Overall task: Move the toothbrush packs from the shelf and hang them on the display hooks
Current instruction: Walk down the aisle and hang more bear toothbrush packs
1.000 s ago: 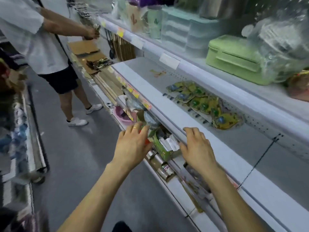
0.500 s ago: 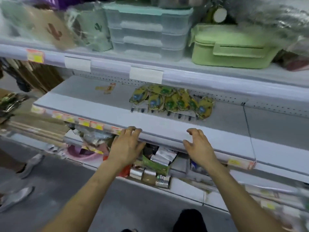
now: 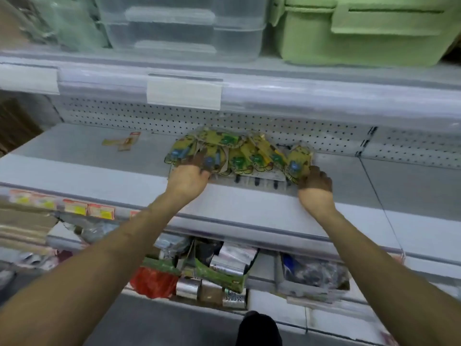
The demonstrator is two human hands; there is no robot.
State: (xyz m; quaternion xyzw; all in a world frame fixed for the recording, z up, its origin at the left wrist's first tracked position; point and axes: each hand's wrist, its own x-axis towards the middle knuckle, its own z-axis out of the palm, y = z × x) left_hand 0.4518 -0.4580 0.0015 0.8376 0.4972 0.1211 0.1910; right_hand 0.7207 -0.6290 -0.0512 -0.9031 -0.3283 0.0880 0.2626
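Observation:
Several yellow toothbrush packs [image 3: 239,153] lie fanned in a loose pile on the grey middle shelf [image 3: 82,156], close to the perforated back panel [image 3: 159,116]. My left hand [image 3: 189,177] has its fingers curled onto the pile's left end. My right hand [image 3: 315,182] grips the rightmost pack at the pile's right end, fingers tucked under its edge. No display hooks are in view.
A small yellow-and-red card [image 3: 122,142] lies alone on the shelf to the left. Clear stacked tubs [image 3: 179,26] and a green lidded box [image 3: 369,31] stand on the shelf above. Mixed boxes and packets [image 3: 214,268] crowd the shelf below.
Both hands left the shelf's front lip and reached back to the pile of packs. The camera turned to face the shelf and moved closer.

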